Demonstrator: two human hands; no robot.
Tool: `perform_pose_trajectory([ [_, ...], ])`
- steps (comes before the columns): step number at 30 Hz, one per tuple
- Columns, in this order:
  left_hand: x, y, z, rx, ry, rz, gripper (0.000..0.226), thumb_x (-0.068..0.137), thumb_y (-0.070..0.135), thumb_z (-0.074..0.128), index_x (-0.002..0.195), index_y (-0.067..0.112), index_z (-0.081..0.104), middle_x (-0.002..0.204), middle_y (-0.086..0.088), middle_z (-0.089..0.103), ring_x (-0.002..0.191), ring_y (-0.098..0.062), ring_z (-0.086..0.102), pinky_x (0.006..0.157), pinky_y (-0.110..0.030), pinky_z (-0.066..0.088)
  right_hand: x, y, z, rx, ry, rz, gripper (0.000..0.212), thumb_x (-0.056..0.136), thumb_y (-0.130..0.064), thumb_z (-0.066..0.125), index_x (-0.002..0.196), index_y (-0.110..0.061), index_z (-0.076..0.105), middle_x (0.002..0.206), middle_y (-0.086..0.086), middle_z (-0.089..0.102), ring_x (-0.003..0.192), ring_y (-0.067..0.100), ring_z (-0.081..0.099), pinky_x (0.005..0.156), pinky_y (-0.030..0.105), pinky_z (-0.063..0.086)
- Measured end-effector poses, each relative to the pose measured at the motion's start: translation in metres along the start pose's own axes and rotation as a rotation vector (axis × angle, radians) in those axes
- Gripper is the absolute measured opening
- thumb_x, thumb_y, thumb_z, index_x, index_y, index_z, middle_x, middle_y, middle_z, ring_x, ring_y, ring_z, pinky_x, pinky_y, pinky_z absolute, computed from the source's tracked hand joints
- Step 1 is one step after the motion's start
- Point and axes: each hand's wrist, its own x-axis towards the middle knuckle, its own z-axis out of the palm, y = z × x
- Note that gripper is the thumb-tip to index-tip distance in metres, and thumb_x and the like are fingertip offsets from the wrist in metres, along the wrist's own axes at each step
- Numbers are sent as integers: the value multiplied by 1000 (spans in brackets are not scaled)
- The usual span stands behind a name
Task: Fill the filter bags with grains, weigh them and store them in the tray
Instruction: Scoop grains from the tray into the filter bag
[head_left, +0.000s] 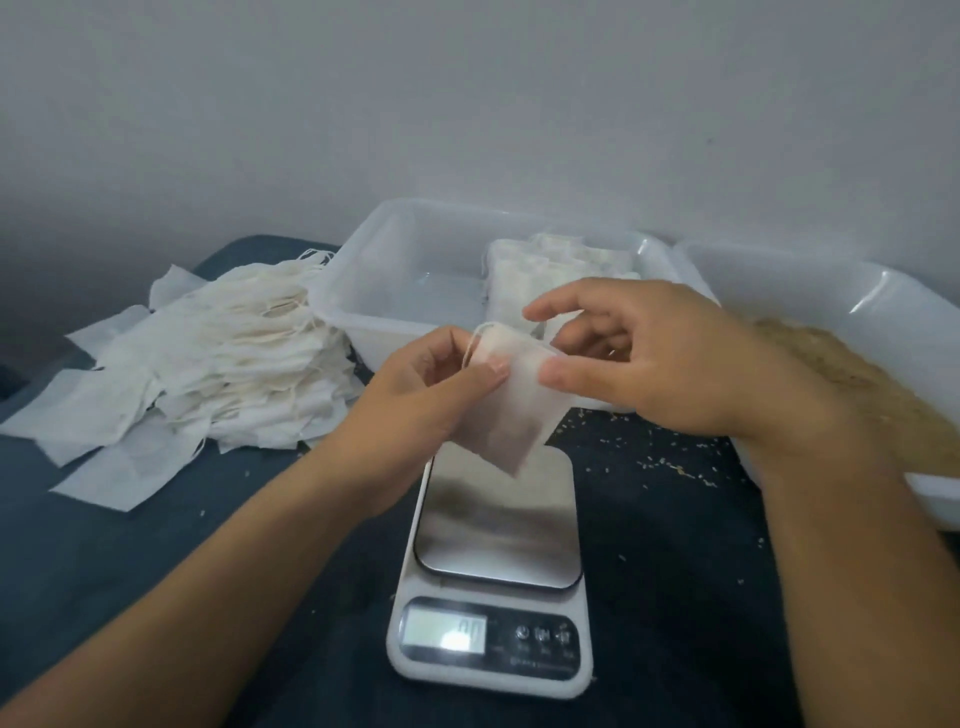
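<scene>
A dark blue cloth (156, 571) covered the work surface, its nap dotted with spilled grains (670, 465). Two pale, translucent plastic tubs stood side by side at the back: the tray (363, 260), with a small stack of filled bags (545, 270) against its right end, and just beside it the grain tub (883, 291), heaped with tan, husky kernels. To the left, touching the tray's wall, sprawled a loose pile of empty bags (208, 364), thin, papery squares with trailing strings.

At the front sat a white kitchen scale (493, 587), its brushed-steel plate bare and its display blurred, seemingly at zero.

Above the plate, the person held a single filter bag (511, 410) tilted, its mouth uppermost and a drawstring looped at the top. The left hand (415, 410) pinched one side of the mouth between thumb and fingers; the right hand (649, 358) pinched the other with its thumb, forefinger raised and extended. The bag looked flat and limp, probably still unfilled, though its lower half was shaded.

The step in hand appeared to be opening the mouth. It would go best by rubbing the two thin layers apart gently, keeping the string clear, then holding the opening wide over the grain tub so fewer kernels scattered.
</scene>
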Motion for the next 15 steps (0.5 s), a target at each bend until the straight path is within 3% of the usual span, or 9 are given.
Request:
perform_pose_trajectory([
  [5,-14,-9,-23,-41,-100,-78,12,80,24,80,89,25,72,90,-3,70,78,-14,66,69,-27,55,3,-8,15,-1,-125,-30,7,90,-25,79,94,-30,76,84,-15,76,76,3,71,73,19,56],
  [9,-17,-10,-28,50,-174,-80,26,77,27,80,101,29,72,95,-2,71,88,-14,68,74,-29,58,-2,-10,14,47,-245,-12,6,92,-23,77,94,-29,76,83,-11,76,70,2,71,63,10,50],
  [15,-14,-14,-31,90,-106,-140,20,84,15,76,102,22,70,82,-1,69,74,-12,67,64,-23,57,4,0,18,45,-350,102,9,94,-21,74,103,-25,73,82,-6,77,69,11,76,65,15,54],
])
